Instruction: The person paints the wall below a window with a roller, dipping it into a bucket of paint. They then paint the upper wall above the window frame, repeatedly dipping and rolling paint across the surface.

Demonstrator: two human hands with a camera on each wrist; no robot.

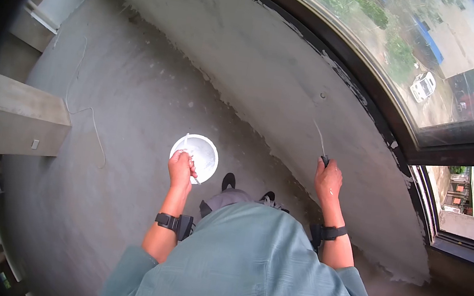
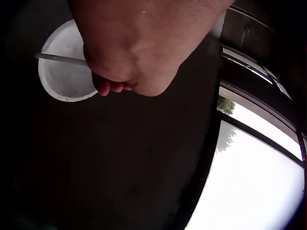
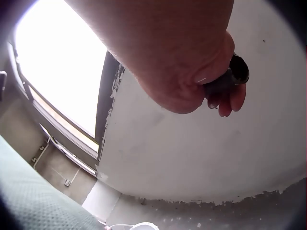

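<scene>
The left hand grips the handle of a white bucket, fingers curled round it; the bucket hangs below. In the left wrist view the hand partly covers the bucket, with the pale handle crossing its mouth. The right hand holds a tool by its dark handle, and a thin blade points up toward the plastered wall. Seen from the right wrist, the hand wraps round the black handle; the blade is hidden there.
A grey plastered wall runs diagonally below a dark window frame. On the floor at the left lies a thin white cable, beside a concrete block. The person's shoes are near the bucket.
</scene>
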